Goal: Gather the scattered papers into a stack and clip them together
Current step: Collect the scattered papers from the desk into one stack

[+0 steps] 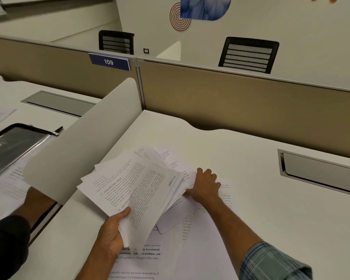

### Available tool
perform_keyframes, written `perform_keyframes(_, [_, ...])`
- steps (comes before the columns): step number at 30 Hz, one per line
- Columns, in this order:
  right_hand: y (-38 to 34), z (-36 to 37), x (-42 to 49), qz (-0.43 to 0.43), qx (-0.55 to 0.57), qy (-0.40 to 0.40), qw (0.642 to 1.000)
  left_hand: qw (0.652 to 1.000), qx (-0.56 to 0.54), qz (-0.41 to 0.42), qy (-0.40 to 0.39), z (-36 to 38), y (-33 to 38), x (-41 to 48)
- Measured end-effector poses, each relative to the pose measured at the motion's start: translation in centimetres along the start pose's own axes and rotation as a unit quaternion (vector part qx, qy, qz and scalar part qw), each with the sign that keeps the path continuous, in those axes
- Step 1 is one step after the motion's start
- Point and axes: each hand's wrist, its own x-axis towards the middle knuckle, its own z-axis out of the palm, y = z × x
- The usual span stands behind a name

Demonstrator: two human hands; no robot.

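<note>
Left hand clamps the near corner of a fanned bundle of printed papers, thumb on top and fingers curled beneath, holding it tilted above the white desk; right hand, at the end of a plaid sleeve, curls its fingers around the bundle's far right edge. More loose sheets lie flat on the desk under and just beside the bundle, some overlapping, text facing up. Behind the desk runs a tan partition, and a curved pale divider stands at the desk's left edge, separating it from a neighbouring desk where a clear zip pouch rests on further pages. Two black mesh chairs show beyond the partition, and a blue sign reading 109 sits at its top
</note>
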Motion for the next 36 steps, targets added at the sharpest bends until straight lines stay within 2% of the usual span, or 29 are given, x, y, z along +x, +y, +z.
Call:
perform_keyframes(8, [-1.4,-0.7,1.2,0.015,-0.044,-0.026,0.999,1.0,0.013,-0.003,0.009,-0.5,0.1,1.0])
perform_keyframes(13, [-1.0,0.2,1.9,0.014,0.075,-0.043,0.996,1.0,0.013,-0.008,0.003,-0.8,0.1,1.3])
perform_keyframes(22, [1.5,-1.4,0.6,-0.034,0.227,0.038,0.972,1.0,0.011,-0.024,-0.016,-0.6,0.4,0.5])
perform_keyframes(24, [2.3,-3.1,-0.5,-0.04,0.298,0.015,0.954,0.999,0.018,-0.028,-0.029,-0.3,0.6,0.2])
perform_keyframes(28, [4.1,-5.6,-3.8,-0.025,0.484,-0.039,0.874,0.996,0.033,-0.035,-0.071,1.4,0.1,-1.7])
perform_keyframes(33, [6.7,-4.1,-8.5,-0.031,0.553,-0.064,0.83,0.993,0.057,-0.052,-0.088,3.8,-2.3,-3.9])
perform_keyframes(36, [8.7,-2.6,-10.5,-0.013,0.605,-0.067,0.793,0.992,0.087,-0.03,-0.085,4.5,-3.7,-4.8])
